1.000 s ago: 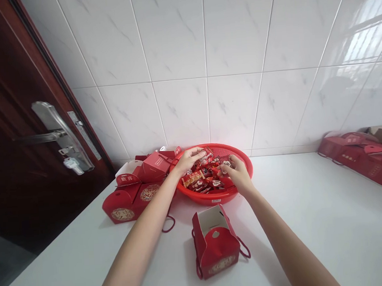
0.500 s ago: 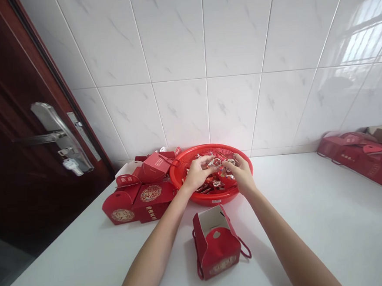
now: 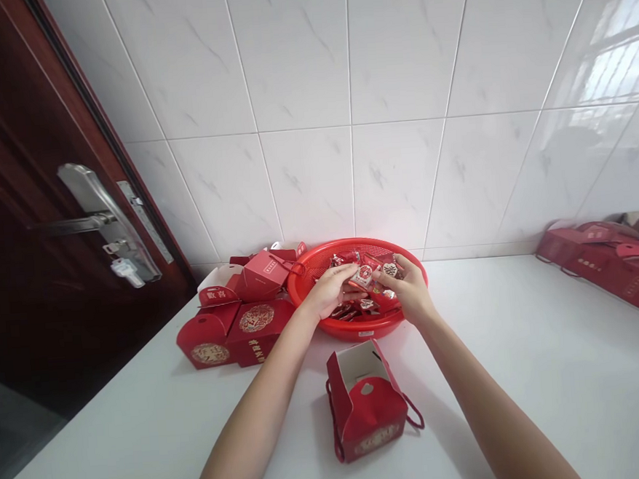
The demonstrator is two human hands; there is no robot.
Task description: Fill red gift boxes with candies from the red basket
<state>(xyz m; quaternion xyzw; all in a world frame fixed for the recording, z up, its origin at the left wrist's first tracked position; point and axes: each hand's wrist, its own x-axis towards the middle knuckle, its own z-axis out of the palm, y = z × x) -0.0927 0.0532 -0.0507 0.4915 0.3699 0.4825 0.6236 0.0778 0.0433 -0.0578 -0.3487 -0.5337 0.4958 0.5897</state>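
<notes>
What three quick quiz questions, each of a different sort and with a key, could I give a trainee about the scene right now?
1. Multiple choice: Over which thing do the left hand and the right hand hold small wrapped packets?
A) the door handle
B) the red basket
C) the boxes at the far right

2. True or false: The open red box stands nearer the camera than the red basket.

3. Fill in the blank: The keys hang at the lock of the brown ____.

Key: 1 B; 2 true; 3 door.
</notes>
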